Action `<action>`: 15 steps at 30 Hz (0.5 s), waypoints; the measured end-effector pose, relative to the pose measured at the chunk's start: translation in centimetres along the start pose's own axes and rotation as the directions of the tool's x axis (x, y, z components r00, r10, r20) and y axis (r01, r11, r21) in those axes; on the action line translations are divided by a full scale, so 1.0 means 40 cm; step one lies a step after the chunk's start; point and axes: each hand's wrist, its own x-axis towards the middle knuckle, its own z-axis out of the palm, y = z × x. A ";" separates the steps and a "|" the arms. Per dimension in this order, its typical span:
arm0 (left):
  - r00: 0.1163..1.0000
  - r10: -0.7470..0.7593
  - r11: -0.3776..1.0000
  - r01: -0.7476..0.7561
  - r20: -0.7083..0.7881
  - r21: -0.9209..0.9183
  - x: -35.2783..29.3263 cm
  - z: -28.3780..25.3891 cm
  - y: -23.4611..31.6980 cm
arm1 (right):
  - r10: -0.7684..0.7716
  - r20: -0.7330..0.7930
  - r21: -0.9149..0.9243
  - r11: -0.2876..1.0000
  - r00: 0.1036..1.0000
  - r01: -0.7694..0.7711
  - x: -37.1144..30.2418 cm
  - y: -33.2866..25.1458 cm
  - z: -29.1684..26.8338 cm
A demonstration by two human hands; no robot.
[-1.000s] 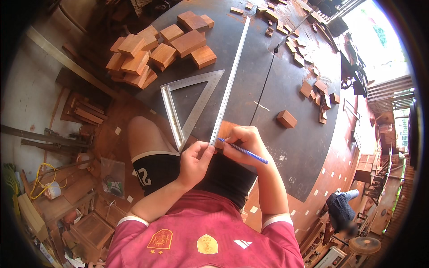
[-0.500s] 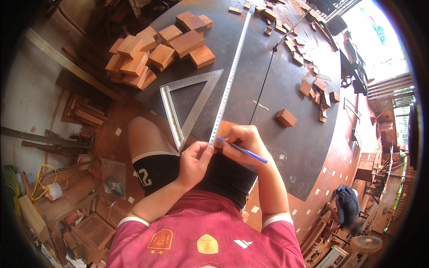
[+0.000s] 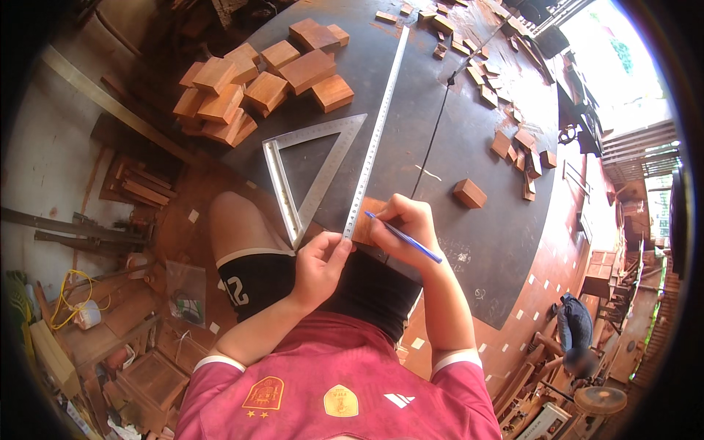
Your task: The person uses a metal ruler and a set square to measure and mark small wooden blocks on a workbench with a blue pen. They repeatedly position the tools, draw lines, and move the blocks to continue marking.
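Note:
A long metal ruler (image 3: 378,128) runs away from me over the dark tabletop. My left hand (image 3: 321,265) pinches its near end at the table edge. Beside the ruler's near part lies a small reddish wood block (image 3: 372,209), partly covered by my right hand. A blue pen (image 3: 408,243) is in the closed fingers of my right hand (image 3: 405,227), its tip over the block close to the ruler. To the left of the ruler a metal triangle square (image 3: 323,170) lies flat, one corner near my left hand.
A heap of wood blocks (image 3: 220,99) sits at the table's far left. A single block (image 3: 469,193) lies right of my right hand, with several small offcuts (image 3: 524,150) farther right. A person (image 3: 576,326) bends low at the lower right, near a round stool (image 3: 600,400).
My right hand has moved slightly up and right with the pen, uncovering more of the block. The ruler's far end has shifted slightly nearer. The person at right has bent differently.

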 end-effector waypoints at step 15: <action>1.000 -0.004 1.000 0.004 0.009 0.004 0.001 0.003 0.011 | 0.024 0.074 -0.040 0.999 0.997 -0.021 0.006 -0.013 -0.006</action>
